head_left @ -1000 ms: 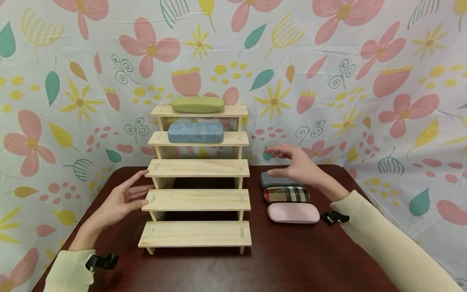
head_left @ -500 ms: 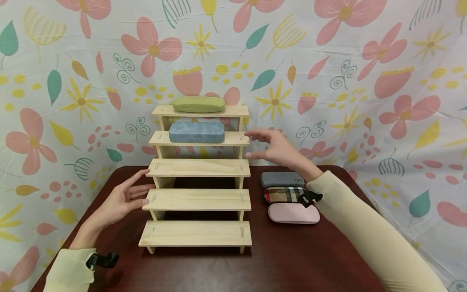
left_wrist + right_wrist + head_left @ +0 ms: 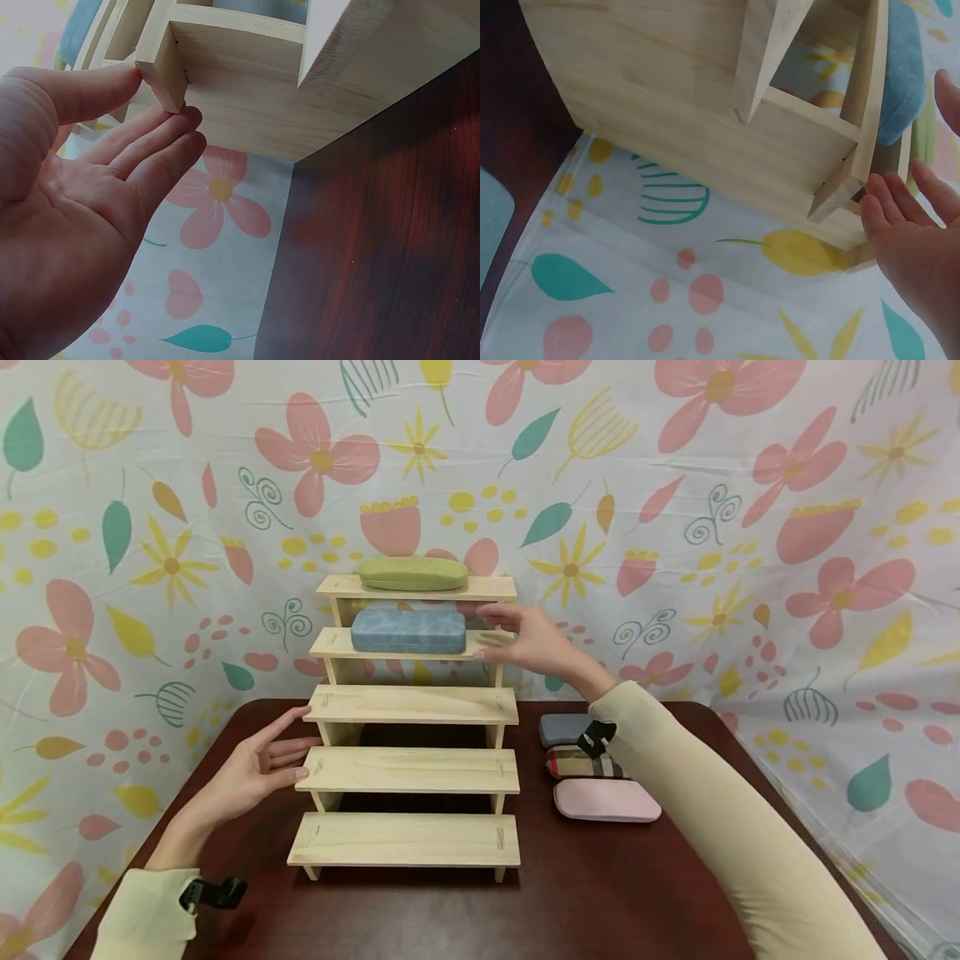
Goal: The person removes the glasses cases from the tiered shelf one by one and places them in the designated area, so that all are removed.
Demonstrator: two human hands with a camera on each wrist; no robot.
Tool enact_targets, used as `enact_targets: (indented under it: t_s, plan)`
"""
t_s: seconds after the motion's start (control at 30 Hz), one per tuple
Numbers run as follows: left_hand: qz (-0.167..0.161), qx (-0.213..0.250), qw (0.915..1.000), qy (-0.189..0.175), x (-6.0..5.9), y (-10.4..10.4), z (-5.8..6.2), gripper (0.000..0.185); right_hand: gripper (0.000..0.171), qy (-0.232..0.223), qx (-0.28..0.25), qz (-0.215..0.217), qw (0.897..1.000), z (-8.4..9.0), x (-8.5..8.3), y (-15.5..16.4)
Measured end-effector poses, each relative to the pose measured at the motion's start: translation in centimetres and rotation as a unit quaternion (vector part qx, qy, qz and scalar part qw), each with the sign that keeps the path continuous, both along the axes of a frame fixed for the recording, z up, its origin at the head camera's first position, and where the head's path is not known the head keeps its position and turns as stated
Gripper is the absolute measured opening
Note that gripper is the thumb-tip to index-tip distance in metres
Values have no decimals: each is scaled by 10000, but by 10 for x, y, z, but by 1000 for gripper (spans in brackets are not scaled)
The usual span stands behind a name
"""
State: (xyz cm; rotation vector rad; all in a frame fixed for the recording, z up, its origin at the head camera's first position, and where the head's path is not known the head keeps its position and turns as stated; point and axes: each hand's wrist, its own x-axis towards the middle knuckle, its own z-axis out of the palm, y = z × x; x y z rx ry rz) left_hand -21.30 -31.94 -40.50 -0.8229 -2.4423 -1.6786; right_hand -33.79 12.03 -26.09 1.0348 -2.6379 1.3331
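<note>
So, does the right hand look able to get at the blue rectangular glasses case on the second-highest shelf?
Probably yes. The right hand is open at the right end of that shelf, just beside the blue rectangular glasses case, with nothing between them; the top shelf leaves a gap above.

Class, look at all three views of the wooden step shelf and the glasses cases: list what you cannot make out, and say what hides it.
- Grey case, head view: right end hidden by the right sleeve.
- Plaid case, head view: partly covered by that sleeve.
- Blue case, right wrist view: mostly behind the shelf boards.
- Left hand, left wrist view: cut off by the frame edge.
</note>
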Motion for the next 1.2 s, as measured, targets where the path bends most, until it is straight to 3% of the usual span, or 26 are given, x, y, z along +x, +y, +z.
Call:
enact_targets:
  t_s: [0.23,0.5,0.97,1.2]
  plan:
    - [-19,29,10000,-15,0,-1,-1,85,67,79,-267,323,9991,0,-12,-19]
    - [-23,-3,10000,-17,-1,0,-1,85,79,-229,-328,195,9990,-1,-16,-37]
    - [-35,45,9998,-180,-1,0,-1,85,74,-566,-311,372,9972,-2,-25,-48]
    - [-57,66,9998,-178,-1,0,0,85,70,-504,-400,361,9973,-3,-25,-46]
